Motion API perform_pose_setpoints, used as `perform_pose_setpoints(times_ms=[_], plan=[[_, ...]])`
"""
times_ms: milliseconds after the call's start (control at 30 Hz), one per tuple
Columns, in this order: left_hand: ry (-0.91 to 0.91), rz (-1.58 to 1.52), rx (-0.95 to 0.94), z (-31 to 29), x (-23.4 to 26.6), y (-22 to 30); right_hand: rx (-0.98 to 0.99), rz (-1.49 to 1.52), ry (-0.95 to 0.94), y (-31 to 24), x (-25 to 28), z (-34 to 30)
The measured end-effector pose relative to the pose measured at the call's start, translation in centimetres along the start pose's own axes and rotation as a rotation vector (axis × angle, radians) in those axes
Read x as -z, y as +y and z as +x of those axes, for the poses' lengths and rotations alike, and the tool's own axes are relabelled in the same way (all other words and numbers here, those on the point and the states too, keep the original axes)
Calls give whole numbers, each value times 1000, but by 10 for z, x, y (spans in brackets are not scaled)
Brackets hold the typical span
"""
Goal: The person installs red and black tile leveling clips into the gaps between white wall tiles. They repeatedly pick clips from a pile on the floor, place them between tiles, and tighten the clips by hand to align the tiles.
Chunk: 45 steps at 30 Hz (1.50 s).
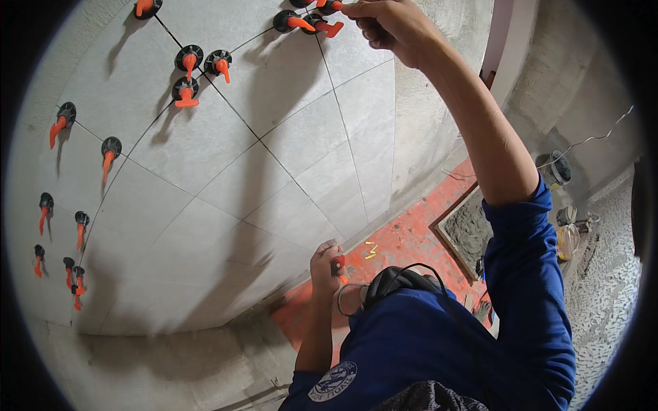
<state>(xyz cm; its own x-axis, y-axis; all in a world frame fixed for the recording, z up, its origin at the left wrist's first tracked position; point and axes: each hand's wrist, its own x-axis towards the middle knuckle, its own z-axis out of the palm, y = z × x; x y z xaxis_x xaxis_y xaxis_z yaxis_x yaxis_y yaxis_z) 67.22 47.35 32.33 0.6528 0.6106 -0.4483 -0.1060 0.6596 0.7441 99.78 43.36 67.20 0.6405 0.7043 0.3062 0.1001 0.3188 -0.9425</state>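
Large grey tiles [199,157] cover the wall before me. Tile levelers with black round bases and orange handles stand on their joints, among them a tile leveler [218,66] near the upper middle. At the top, my right hand [392,29] is raised, its fingers pinching the orange handle of a tile leveler [332,7] at a joint. Beside it sit two more levelers, one of them an orange-handled leveler [323,27]. Low by my body, my left hand [325,266] is closed around a loose tile leveler [338,267]; only its orange-red parts show between the fingers.
Below lies a red, mortar-spotted floor [411,222] with small yellow pieces [371,250]. A wood-edged tray of wet mortar [467,231] stands to the right. Farther right are a dark bucket [558,168], a loose wire [589,141] and a rough plastered wall [596,294].
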Motion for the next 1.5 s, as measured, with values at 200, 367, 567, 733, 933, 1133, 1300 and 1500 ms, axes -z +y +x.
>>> perform_pose_setpoints(times_ms=[200,367,567,733,933,1133,1300,1500], plan=[[-67,0,43,7,13,-6,34,-171,104,-11,-4,-7],[-101,-22,77,10,14,-6,-203,93,106,-14,-8,4],[-106,-24,91,9,16,-11,3,87,44,-41,19,-42],[-250,6,143,9,-19,6,101,-419,178,11,20,-144],[-483,-27,-182,-9,-95,58,-463,-192,-238,112,-22,-212],[-473,-29,-123,-17,-97,81,-375,-315,-437,123,-27,-201],[-313,-206,29,-13,-75,68,58,-305,3,75,-23,-110],[-286,-245,4,-12,-42,53,125,-268,86,31,-41,-42]])
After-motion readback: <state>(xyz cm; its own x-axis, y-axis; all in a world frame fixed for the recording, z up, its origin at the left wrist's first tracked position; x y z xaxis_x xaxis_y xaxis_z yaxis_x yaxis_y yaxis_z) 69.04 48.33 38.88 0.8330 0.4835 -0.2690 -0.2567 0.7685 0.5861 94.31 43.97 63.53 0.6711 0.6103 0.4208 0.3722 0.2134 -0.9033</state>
